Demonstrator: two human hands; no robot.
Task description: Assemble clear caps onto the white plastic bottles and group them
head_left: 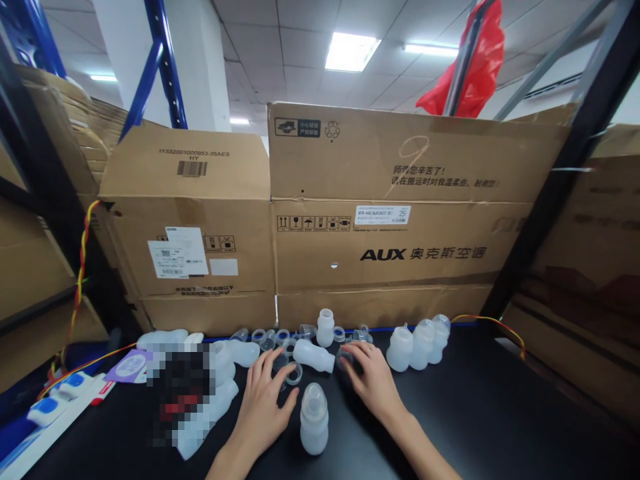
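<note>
1. On the bench [450, 427], between the two hands, the capped bottle [315, 427] stands upright, its long axis vertical.
2. It lies to the right of the left hand [265, 403], just beside the thumb. The right hand [374, 381] is farther off, beyond a strip of bare bench. The left is the nearer.
3. Left hand: fingers spread, thumb apart, nothing seen in its grasp. Its fingertips are over or beside a ring [295, 375] and clear parts; contact cannot be confirmed.
4. Right hand: fingers bent about a clear cap [344, 360], partly hidden. Whether it is gripped cannot be told.
5. Beyond the capped bottle, a lying bottle [311, 355] runs roughly left to right, neck towards the right hand. A bare bottle [325, 330] stands behind it.
6. Count: hands, two; capped bottle, one; lying bottle between the hands, one; bare bottle behind, one; standing row [423, 347] at right, three bottles; rings, at least five. The left heap [207, 423] is partly blurred and overlapped; its bottles cannot be counted exactly.
</note>
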